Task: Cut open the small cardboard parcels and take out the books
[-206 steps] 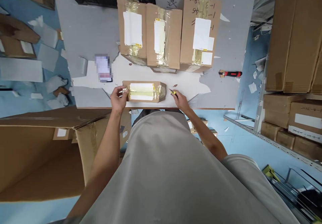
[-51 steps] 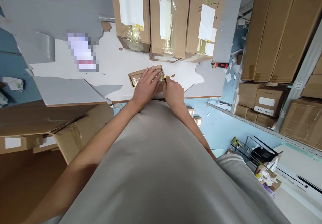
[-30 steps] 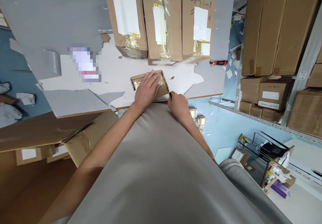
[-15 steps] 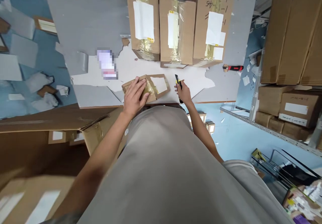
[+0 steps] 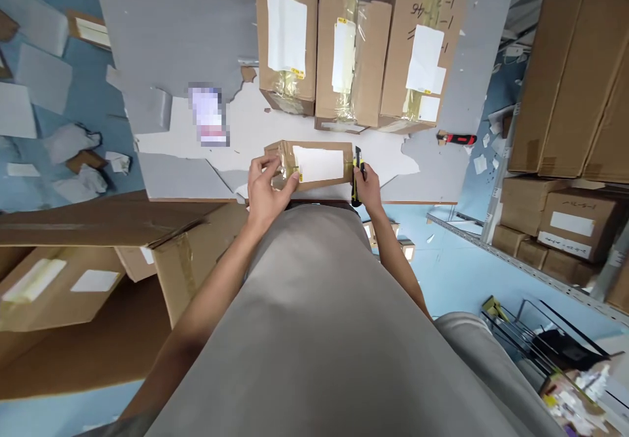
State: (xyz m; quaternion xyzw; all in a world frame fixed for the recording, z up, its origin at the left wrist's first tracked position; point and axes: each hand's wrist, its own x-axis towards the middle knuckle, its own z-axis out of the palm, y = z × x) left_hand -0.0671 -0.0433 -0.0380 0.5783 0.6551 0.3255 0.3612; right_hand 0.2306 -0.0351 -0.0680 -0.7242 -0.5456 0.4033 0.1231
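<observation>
A small taped cardboard box [image 5: 322, 185] with a white label on top lies near the table's front edge. My left hand [image 5: 268, 188] grips its left end, with the thumb on the top face and the fingers curled over the far side. In my right hand [image 5: 369, 188] is a black and yellow box cutter [image 5: 356, 185], held upright in the picture at the right end of the box. Its tip points away from me; whether the blade touches the cardboard I cannot tell.
Three larger taped boxes [image 5: 351, 63] stand in a row at the back. A red-handled knife [image 5: 459, 139] lies at the right, and a blurred-out item [image 5: 210, 116] at the left. Below the left edge stands a big open carton [image 5: 196, 253]. Shelves of boxes [image 5: 565, 221] line the right.
The small box has turned straighter and shifted right, its labelled face now more toward me. My left hand has changed its hold on it, and the cutter has come up beside its right end.
</observation>
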